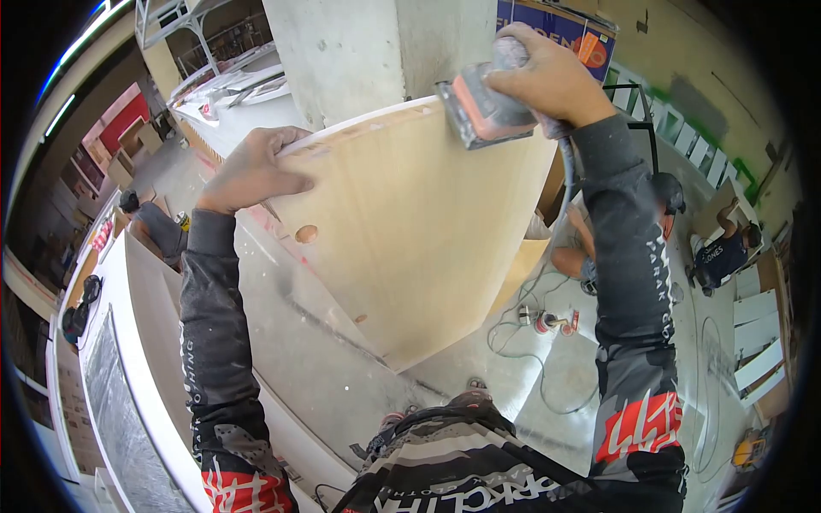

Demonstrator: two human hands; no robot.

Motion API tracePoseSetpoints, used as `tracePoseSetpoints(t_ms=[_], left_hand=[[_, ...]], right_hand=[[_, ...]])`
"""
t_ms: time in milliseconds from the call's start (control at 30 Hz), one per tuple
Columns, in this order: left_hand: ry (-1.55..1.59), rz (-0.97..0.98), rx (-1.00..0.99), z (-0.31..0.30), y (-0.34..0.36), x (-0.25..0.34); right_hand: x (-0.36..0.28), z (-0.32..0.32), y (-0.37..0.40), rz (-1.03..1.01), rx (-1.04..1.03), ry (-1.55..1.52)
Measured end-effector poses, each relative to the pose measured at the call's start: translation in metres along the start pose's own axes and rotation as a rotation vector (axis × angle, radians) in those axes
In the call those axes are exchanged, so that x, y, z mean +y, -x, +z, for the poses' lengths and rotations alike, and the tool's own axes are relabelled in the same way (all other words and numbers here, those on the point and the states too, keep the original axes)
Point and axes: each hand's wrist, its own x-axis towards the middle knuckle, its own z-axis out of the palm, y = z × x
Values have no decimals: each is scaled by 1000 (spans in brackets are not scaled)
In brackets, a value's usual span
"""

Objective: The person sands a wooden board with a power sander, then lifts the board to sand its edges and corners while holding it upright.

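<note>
A pale plywood panel (410, 231) stands tilted in front of me, its curved top edge dusty and white. Two round holes show near its left side. My left hand (261, 169) grips the panel's upper left corner, thumb on the near face and fingers over the edge. In my right hand (556, 75) is an orange-and-grey electric sander (487, 107), held by its top handle. The sander's pad is right at the panel's top edge, toward the right. Its cord (568, 171) hangs down past my right wrist.
Behind the panel rises a concrete pillar (342, 60). A long white curved counter (141, 342) runs along the left. Coiled cable (547, 363) and small cans lie on the floor at right. One person (158, 227) crouches left; others (723, 248) work at right.
</note>
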Motion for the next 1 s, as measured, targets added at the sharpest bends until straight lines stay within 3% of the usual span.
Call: tracePoseSetpoints(t_ms=[67, 133, 233, 333, 600, 700, 800, 900, 967, 1000], left_hand=[[148, -29, -71, -2, 1, -12], [572, 17, 15, 10, 15, -28], [770, 11, 125, 34, 30, -48], [781, 65, 279, 64, 27, -41], [858, 41, 361, 90, 27, -16], [807, 9, 339, 86, 28, -16], [811, 67, 360, 89, 30, -20], [821, 58, 371, 91, 30, -18], [890, 42, 337, 90, 29, -15], [893, 40, 349, 91, 28, -16]], right_hand=[[-16, 2, 1, -49, 29, 5], [-36, 0, 3, -78, 16, -2], [-64, 3, 6, -98, 29, -12], [-83, 2, 9, -124, 8, -31], [-150, -7, 23, -135, -103, -75], [-184, -14, 32, -225, 6, -23], [-186, -6, 31, -221, -54, -26], [-158, 6, 26, -280, 76, -74], [-152, -2, 26, -42, -95, -56], [-142, -4, 24, -53, -100, -55]])
